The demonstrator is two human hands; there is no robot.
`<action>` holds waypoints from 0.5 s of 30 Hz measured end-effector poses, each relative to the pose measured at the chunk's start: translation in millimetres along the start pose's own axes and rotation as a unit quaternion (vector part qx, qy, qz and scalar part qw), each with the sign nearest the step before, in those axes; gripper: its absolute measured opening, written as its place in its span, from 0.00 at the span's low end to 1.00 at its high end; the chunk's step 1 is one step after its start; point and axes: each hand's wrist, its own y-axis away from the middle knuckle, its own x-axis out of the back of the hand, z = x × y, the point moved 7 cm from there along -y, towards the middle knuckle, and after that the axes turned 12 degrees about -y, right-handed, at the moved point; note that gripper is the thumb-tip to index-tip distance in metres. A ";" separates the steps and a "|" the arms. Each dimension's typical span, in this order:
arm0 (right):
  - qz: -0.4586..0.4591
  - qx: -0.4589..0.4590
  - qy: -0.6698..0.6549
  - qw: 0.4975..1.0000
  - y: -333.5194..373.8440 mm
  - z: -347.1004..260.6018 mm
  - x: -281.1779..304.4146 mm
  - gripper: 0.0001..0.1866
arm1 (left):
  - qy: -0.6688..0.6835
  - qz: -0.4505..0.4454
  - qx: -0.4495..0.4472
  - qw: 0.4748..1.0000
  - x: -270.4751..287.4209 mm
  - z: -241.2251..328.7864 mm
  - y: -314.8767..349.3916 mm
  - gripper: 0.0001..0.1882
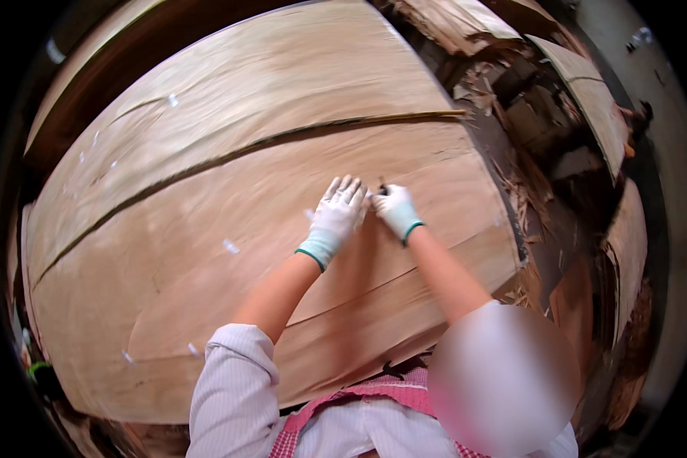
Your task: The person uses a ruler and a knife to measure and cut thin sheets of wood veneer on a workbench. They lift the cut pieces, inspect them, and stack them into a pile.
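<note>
A large, pale tan wood veneer sheet [206, 298] spreads out beneath both hands. My left hand [336, 217], in a white glove with a green cuff edge, lies flat on it with the fingers stretched forward. Just to its right, my right hand [397, 211], gloved the same way, is closed around a small dark tool [382, 189]. Only a short, thin part of the tool shows past the fingers, so its exact kind is unclear. A bit of white tape [310, 215] sits beside my left hand.
A long dark gap [237, 155] crosses the veneer beyond my hands. Small white tape pieces [231, 246] dot the surface. Past the right edge lie torn veneer scraps [523, 187] and curved veneer sheets [588, 107]. Another person's hand [628, 145] is near those sheets.
</note>
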 end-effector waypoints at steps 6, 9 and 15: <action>-0.003 0.124 0.435 0.892 -40.4 -26.7 28.7 0.11 | -0.045 -0.002 -0.024 0.999 -31.7 27.9 -9.7 0.18; 0.070 0.148 0.305 0.938 -60.3 -29.6 120.2 0.10 | 0.033 0.009 0.025 0.999 -29.5 16.1 -7.1 0.16; 0.194 0.002 0.054 0.979 -136.5 66.5 274.1 0.08 | 0.073 -0.021 0.053 0.996 -14.5 26.5 -23.6 0.15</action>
